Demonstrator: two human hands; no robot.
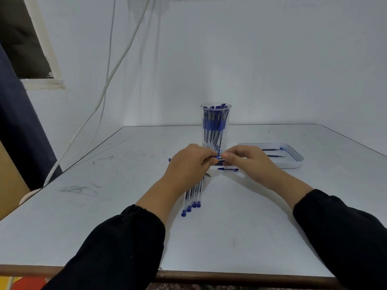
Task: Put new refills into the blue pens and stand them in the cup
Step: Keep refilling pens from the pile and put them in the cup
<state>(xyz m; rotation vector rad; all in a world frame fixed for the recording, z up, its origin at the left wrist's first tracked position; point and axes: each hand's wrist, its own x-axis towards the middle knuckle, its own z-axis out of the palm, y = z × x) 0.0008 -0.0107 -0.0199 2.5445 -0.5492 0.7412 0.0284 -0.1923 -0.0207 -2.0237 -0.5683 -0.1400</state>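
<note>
Two hands, left hand (189, 162) and right hand (249, 161), pinch a pen (218, 158) over scuffed table (230, 237).

Both arms wear long black sleeves of a soft, matte fabric, loose and a little baggy along the forearm. The left sleeve (117, 243) ends in a gathered, elasticated cuff that puckers into small folds just behind the wrist. The right sleeve (343, 233) ends the same way, its cuff snug and slightly ruffled. Beyond the cuffs the left hand (188, 162) and right hand (249, 162) are bare: no gloves, rings or watch.
</note>
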